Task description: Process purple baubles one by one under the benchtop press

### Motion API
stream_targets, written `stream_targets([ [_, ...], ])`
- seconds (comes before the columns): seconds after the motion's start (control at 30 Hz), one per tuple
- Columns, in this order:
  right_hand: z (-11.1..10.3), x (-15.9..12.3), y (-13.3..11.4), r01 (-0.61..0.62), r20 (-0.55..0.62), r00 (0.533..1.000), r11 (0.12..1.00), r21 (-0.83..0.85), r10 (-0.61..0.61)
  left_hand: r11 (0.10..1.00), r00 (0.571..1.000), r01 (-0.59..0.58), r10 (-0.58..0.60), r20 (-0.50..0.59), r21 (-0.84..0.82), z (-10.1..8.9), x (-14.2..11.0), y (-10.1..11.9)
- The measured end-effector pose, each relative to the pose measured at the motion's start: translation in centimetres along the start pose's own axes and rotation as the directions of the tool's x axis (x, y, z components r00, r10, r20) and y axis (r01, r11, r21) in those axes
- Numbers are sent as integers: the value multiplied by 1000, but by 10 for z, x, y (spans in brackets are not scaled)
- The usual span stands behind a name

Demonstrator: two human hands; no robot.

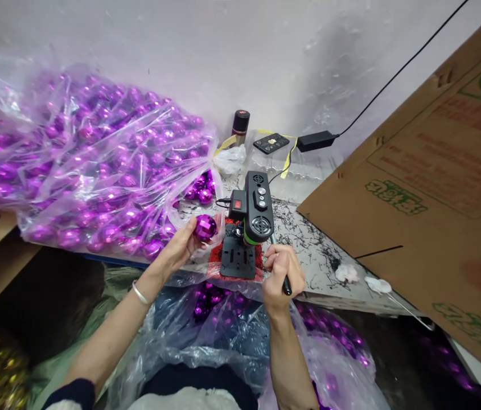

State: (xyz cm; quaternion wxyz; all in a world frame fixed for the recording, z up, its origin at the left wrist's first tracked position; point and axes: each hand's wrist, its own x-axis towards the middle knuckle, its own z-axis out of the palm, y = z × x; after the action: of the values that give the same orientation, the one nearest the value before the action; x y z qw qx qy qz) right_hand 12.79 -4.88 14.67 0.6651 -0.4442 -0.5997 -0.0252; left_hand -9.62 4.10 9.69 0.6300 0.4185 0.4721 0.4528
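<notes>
Holding 1 purple faceted ball [205, 226] pinched in the left hand [181, 246] just beside the small bench drill [252, 216] on the desk [317, 256], the right hand [282, 272] clamped on its lever [280, 267], the slick ball could slip or fingers stray near the bit.

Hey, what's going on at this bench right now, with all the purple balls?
A person sits at a small bench drill. The left hand holds a faceted purple ball up beside the drill head, and the right hand grips the drill's black lever. A big clear bag of purple balls lies to the left, and another bag with some balls sits in the lap. Dark shavings litter the bench.
</notes>
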Motion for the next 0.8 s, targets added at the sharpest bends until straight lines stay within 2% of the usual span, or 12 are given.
stream_targets([
  [0.07,1,4,-2,2,-4,1000,1000,-5,-2,983,987,125,-110,118,-136,10,-23,-11],
  [0.13,0,5,-2,4,6,1000,1000,-3,-4,966,971,192,-160,179,-175,19,-37,-23],
  [0.2,0,5,-2,9,19,1000,1000,5,-9,965,966,212,-183,183,-157,27,-40,-35],
  [0.27,-1,5,-2,15,28,999,1000,7,-15,975,974,199,-185,132,-102,35,-35,-48],
  [0.4,-3,3,-1,24,48,999,1000,-11,-23,991,996,82,-85,23,103,52,-20,-71],
  [0.5,-4,1,0,29,60,998,999,-30,-28,953,998,-55,45,40,299,58,-13,-79],
  [0.63,-5,-1,-1,14,70,997,999,-50,-10,818,969,-247,220,113,520,59,-11,-81],
  [0.8,-5,-1,-4,-4,73,997,997,-72,9,600,894,-410,416,170,687,69,-11,-86],
])
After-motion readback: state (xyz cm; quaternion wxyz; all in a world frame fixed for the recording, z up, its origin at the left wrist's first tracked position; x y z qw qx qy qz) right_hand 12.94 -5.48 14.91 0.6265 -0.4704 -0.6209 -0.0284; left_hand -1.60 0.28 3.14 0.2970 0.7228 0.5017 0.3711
